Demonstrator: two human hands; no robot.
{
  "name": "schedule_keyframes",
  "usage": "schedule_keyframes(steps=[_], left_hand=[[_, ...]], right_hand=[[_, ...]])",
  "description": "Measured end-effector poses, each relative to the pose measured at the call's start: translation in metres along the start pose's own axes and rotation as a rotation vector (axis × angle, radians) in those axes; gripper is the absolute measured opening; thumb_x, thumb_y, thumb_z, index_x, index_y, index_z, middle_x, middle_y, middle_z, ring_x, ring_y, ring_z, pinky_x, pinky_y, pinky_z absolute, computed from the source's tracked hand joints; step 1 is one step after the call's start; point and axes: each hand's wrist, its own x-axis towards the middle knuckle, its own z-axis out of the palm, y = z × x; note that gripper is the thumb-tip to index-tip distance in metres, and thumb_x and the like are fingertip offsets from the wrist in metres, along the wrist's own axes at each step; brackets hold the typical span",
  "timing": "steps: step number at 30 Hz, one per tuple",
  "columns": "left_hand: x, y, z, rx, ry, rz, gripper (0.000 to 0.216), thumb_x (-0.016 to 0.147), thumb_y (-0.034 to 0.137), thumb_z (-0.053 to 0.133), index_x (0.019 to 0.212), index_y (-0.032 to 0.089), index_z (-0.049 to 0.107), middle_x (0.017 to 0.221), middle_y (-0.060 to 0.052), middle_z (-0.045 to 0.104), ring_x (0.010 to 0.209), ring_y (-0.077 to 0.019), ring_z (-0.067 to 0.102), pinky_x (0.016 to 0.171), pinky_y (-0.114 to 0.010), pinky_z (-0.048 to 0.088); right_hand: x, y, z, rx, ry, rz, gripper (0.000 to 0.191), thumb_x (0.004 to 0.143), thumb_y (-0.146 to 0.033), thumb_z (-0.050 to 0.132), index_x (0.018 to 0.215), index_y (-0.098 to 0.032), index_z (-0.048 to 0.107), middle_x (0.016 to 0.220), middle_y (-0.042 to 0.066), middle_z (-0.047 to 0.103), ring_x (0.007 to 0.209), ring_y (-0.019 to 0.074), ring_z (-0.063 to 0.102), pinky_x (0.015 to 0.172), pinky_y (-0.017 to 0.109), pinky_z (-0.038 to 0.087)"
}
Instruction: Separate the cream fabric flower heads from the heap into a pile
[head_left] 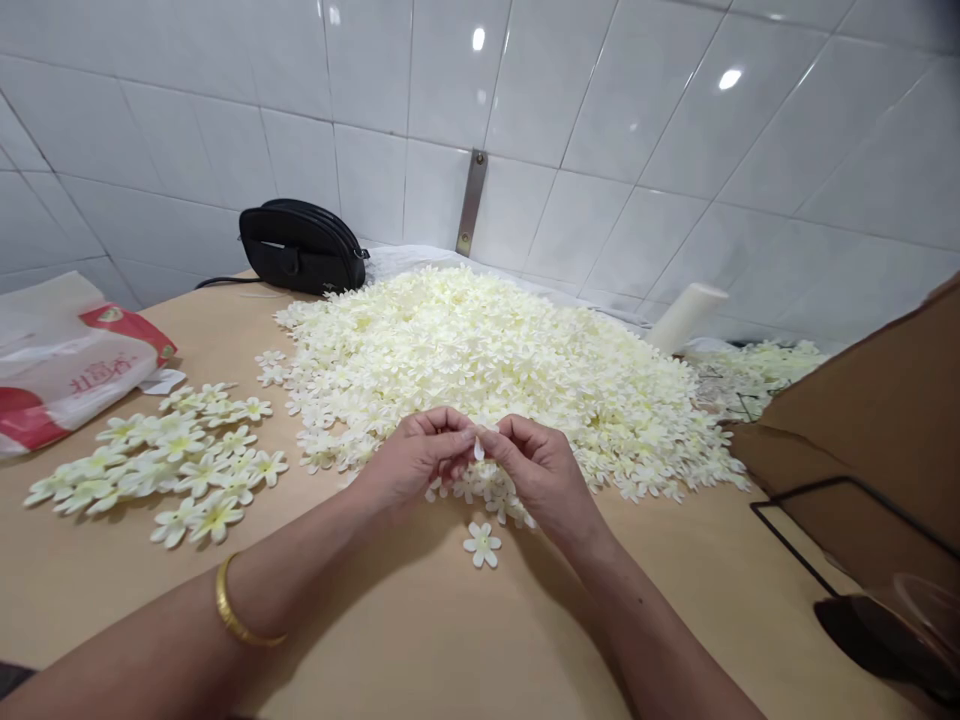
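Head cam, looks fwd & down (only view); hands (550, 480) near, tabletop (420, 640) below, tiled wall (367, 175) beyond.

Wht petal (479, 451) pointing down; flwr pile (480, 350) behind

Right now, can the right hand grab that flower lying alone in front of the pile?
Probably yes: the lone flower lies close by, nothing covering it, though the right hand is busy with a white piece.

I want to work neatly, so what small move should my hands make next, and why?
Perhaps ease your left hand and right hand slightly apart: they meet at a small white piece, and only a sliver of it shows between them.
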Motion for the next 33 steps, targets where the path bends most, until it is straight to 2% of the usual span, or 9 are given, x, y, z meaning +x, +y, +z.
schedule_keyframes(steps=[6, 9, 13, 16, 21, 24, 26, 30, 33], left_hand=[[0.005, 0.003, -0.008, 0.464, 0.344, 0.232, 0.011, 0.068, 0.022, 0.059, 0.067, 0.015, 0.051, 0.05, 0.005, 0.047, 0.042, -0.0051, 0.037, 0.041, -0.017, 0.03], [0.009, -0.001, -0.014, 0.677, 0.399, 0.253, 0.008, 0.069, 0.022, 0.056, 0.071, 0.015, 0.052, 0.049, 0.006, 0.043, 0.043, -0.0068, 0.039, 0.043, -0.019, 0.031], [0.011, -0.006, -0.02, 0.866, 0.409, 0.363, 0.018, 0.069, 0.024, 0.055, 0.085, 0.017, 0.052, 0.05, 0.007, 0.043, 0.044, -0.0079, 0.04, 0.046, -0.019, 0.032], [0.01, -0.007, -0.02, 0.921, 0.403, 0.468, 0.017, 0.071, 0.026, 0.054, 0.085, 0.016, 0.053, 0.051, 0.007, 0.043, 0.045, -0.0076, 0.04, 0.047, -0.02, 0.032], [0.006, -0.006, -0.015, 0.958, 0.351, 0.56, 0.014, 0.074, 0.029, 0.051, 0.07, 0.016, 0.054, 0.048, 0.006, 0.042, 0.044, -0.0073, 0.036, 0.047, -0.021, 0.03], [0.003, -0.007, -0.012, 0.979, 0.31, 0.612, 0.016, 0.076, 0.028, 0.049, 0.068, 0.016, 0.054, 0.047, 0.005, 0.042, 0.044, -0.0075, 0.035, 0.047, -0.021, 0.03], [0.002, -0.007, -0.011, 1.001, 0.278, 0.641, 0.016, 0.077, 0.027, 0.048, 0.067, 0.016, 0.054, 0.047, 0.005, 0.042, 0.044, -0.0077, 0.035, 0.047, -0.02, 0.03], [-0.001, -0.009, -0.009, 1.056, 0.249, 0.685, 0.015, 0.078, 0.026, 0.047, 0.069, 0.017, 0.054, 0.048, 0.005, 0.042, 0.045, -0.0079, 0.037, 0.048, -0.02, 0.031], [-0.001, -0.011, -0.007, 1.117, 0.209, 0.689, 0.015, 0.079, 0.025, 0.046, 0.07, 0.017, 0.054, 0.051, 0.004, 0.044, 0.047, -0.0081, 0.038, 0.049, -0.02, 0.031]], right_hand=[[0.001, 0.002, -0.003, -0.152, 0.176, -0.09, 0.02, 0.079, -0.032, 0.051, 0.068, -0.016, 0.054, 0.058, -0.002, 0.048, 0.053, 0.0085, 0.043, 0.049, 0.02, 0.032], [0.002, 0.003, -0.006, -0.205, 0.209, -0.11, 0.018, 0.078, -0.029, 0.051, 0.066, -0.016, 0.054, 0.057, -0.002, 0.049, 0.056, 0.0093, 0.046, 0.052, 0.02, 0.035], [0.003, 0.006, -0.008, -0.25, 0.236, -0.168, 0.017, 0.079, -0.025, 0.05, 0.065, -0.016, 0.054, 0.057, -0.003, 0.049, 0.055, 0.0092, 0.047, 0.053, 0.021, 0.035], [0.0, 0.006, -0.009, -0.28, 0.231, -0.18, 0.017, 0.079, -0.023, 0.048, 0.065, -0.016, 0.055, 0.057, -0.003, 0.05, 0.054, 0.0091, 0.045, 0.053, 0.021, 0.035], [-0.031, 0.002, -0.005, -0.453, 0.029, -0.206, 0.017, 0.08, -0.017, 0.046, 0.068, -0.016, 0.058, 0.064, 0.001, 0.054, 0.062, 0.0123, 0.048, 0.059, 0.024, 0.037], [-0.06, 0.004, 0.003, -0.526, -0.071, -0.184, 0.018, 0.083, -0.016, 0.043, 0.085, -0.017, 0.06, 0.075, 0.004, 0.054, 0.073, 0.0156, 0.05, 0.067, 0.027, 0.039], [-0.074, 0.008, 0.011, -0.555, -0.07, -0.148, 0.018, 0.081, -0.014, 0.044, 0.093, -0.018, 0.057, 0.08, 0.005, 0.053, 0.076, 0.0166, 0.049, 0.068, 0.029, 0.04], [-0.083, 0.016, 0.023, -0.645, -0.033, -0.15, 0.013, 0.08, -0.01, 0.042, 0.075, -0.018, 0.052, 0.078, 0.005, 0.048, 0.076, 0.0171, 0.046, 0.068, 0.03, 0.038], [-0.081, 0.019, 0.022, -0.652, -0.007, -0.155, 0.014, 0.079, -0.01, 0.042, 0.069, -0.018, 0.046, 0.075, 0.003, 0.047, 0.072, 0.0153, 0.045, 0.065, 0.027, 0.037]])
